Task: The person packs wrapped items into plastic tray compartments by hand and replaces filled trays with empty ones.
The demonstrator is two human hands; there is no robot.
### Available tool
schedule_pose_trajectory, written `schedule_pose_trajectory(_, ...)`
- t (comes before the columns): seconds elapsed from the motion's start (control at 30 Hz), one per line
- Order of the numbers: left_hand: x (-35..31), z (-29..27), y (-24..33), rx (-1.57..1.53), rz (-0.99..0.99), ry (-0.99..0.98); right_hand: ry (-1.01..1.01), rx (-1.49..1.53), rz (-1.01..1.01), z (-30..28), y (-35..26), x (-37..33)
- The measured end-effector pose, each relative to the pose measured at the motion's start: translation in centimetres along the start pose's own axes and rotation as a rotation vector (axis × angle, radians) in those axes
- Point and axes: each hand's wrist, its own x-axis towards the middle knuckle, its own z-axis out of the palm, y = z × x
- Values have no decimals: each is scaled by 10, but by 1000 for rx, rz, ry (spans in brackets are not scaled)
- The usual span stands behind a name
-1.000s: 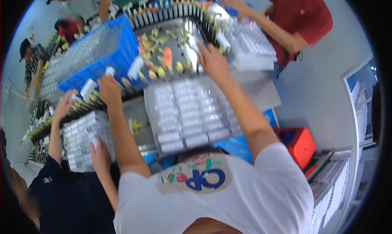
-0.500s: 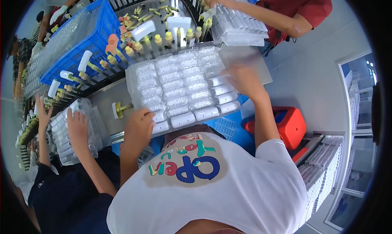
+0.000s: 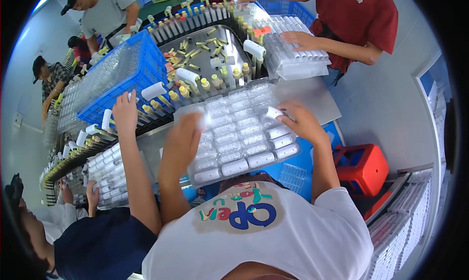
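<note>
A clear plastic blister tray (image 3: 229, 148) with rows of pockets lies in front of me. White rounded plastic casings (image 3: 234, 167) fill its near row and part of the right column; the other pockets look bare. My right hand (image 3: 303, 121) pinches a white plastic casing (image 3: 274, 113) between thumb and fingers, over the tray's right column. Over the tray's left side, my left hand (image 3: 183, 138) is smeared by motion. A whitish blur shows at its fingertips, and whether it holds anything I cannot make out.
Beyond the tray runs a conveyor of upright posts with yellow tips (image 3: 205, 83), several carrying white casings. A blue crate (image 3: 146, 67) of clear trays stands far left. A co-worker's hand (image 3: 125, 115) reaches in beside my left arm. A red plastic stool (image 3: 364, 170) stands at right.
My left hand has left the tray's near left corner and moved away from me. My right hand, blurred before, now shows a casing. The neighbour's arm has reached to the conveyor. The view has shifted.
</note>
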Motion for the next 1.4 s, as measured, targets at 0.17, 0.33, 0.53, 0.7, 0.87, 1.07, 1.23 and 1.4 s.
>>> schedule_pose_trajectory(0.17,139,10,-65,43,4,90,74,107,25,1,-13,1)
schedule_pose_trajectory(0.33,151,27,-152,-34,-153,-195,81,172,-6,-1,-9,-7)
schedule_pose_trajectory(0.53,106,50,-149,49,-119,4,97,325,204,4,20,-4)
schedule_pose_trajectory(0.7,81,32,-153,259,-227,97,361,144,78,8,36,99)
schedule_pose_trajectory(0.87,62,11,-175,472,-326,94,205,-121,-4,45,-11,205)
schedule_pose_trajectory(1.07,26,-14,-196,571,-330,255,487,-375,-221,120,-48,187)
schedule_pose_trajectory(1.23,12,-31,-219,624,-422,239,325,-295,-229,123,-67,184)
schedule_pose_trajectory(1.4,-17,-28,-186,750,-313,648,99,-222,-260,60,-67,97)
